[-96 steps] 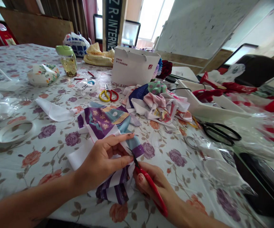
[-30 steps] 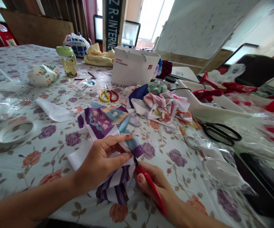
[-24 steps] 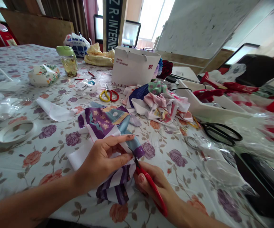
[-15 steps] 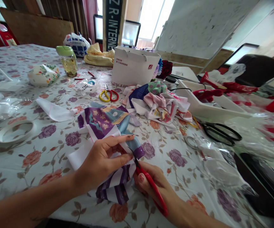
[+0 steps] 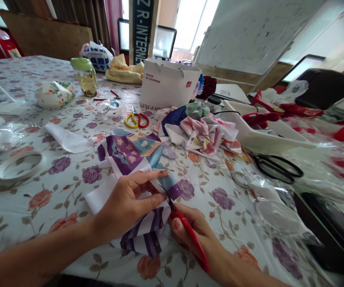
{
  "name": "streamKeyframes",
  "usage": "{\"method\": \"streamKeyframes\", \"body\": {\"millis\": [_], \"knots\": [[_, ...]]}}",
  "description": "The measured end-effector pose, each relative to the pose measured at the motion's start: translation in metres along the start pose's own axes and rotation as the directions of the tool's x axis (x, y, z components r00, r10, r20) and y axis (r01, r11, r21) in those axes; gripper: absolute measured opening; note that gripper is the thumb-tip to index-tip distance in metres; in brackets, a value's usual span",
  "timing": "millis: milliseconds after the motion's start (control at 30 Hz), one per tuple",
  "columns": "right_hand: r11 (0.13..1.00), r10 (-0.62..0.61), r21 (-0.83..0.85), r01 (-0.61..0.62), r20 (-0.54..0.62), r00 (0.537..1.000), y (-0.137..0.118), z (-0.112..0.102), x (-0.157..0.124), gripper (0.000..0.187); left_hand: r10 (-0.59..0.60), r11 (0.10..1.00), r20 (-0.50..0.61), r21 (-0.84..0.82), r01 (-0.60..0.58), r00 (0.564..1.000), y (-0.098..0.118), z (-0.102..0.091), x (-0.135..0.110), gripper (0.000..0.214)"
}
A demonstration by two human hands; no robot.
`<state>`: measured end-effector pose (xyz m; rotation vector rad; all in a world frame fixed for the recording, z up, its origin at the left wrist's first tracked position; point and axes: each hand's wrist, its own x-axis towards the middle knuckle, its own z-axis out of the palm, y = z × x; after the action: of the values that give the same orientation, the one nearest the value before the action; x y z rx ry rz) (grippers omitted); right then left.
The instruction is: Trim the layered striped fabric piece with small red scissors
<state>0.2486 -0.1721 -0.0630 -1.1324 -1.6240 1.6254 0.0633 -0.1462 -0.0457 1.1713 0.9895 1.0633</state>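
- The purple patterned cloth (image 5: 126,153) is spread at the centre of the frame, with white and purple folds hanging toward the lower middle.
- An edge of it is pinched by the left hand (image 5: 131,199), the thumb pressed in narrowly and the index finger stretched out above.
- The red-handled scissors (image 5: 191,235) are gripped by the right hand (image 5: 203,229), its fingers wrapped around the handles; the blades are set at the cloth's edge, beside the left thumb.
- Since the earlier views, only a slight shift of the scissors can be made out; cloth and left hand are seen where they were, so little headway along the edge is judged to have been made.
- Movement is bounded on the upper right of the cloth by a fabric pile (image 5: 196,127), and on the left by a white strip (image 5: 70,139) just beside it.
- Farther right, a clear plastic bag (image 5: 275,211) is set well apart from the scissors, with flowered cover between.
- The near edge of the table (image 5: 234,215) is shown along the bottom of the frame.
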Motion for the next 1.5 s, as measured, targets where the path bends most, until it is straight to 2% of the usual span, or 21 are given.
{"method": "streamKeyframes", "body": {"millis": [167,367,600,800,1067,1500], "knots": [[0.999,0.010,-0.037,-0.011,-0.016,1.000,0.000,0.001,-0.001,0.054,0.001,1.000,0.005,0.000,-0.001,1.000,0.000,0.000,0.000,0.042],[1.000,0.003,0.000,-0.003,-0.034,0.999,-0.006,0.004,-0.003,0.051,0.002,1.000,0.002,0.005,-0.002,1.000,-0.001,0.000,-0.001,0.044],[1.000,0.010,0.024,-0.009,-0.021,1.000,-0.004,0.003,-0.001,0.052,0.002,1.000,-0.016,0.021,-0.002,1.000,0.002,0.001,0.000,0.045],[0.998,0.026,0.049,-0.026,0.013,1.000,0.002,0.002,-0.003,0.051,0.050,0.996,-0.017,0.078,-0.048,0.999,0.001,0.001,-0.002,0.043],[0.998,0.048,-0.049,-0.048,0.010,0.999,0.004,0.000,-0.001,0.055,0.060,0.991,0.001,0.118,-0.060,0.998,0.002,0.001,-0.001,0.043],[0.994,0.003,-0.110,-0.003,0.001,1.000,-0.001,0.000,0.000,0.053,0.043,0.992,0.003,0.122,-0.043,0.999,0.003,0.000,0.000,0.042]]}}
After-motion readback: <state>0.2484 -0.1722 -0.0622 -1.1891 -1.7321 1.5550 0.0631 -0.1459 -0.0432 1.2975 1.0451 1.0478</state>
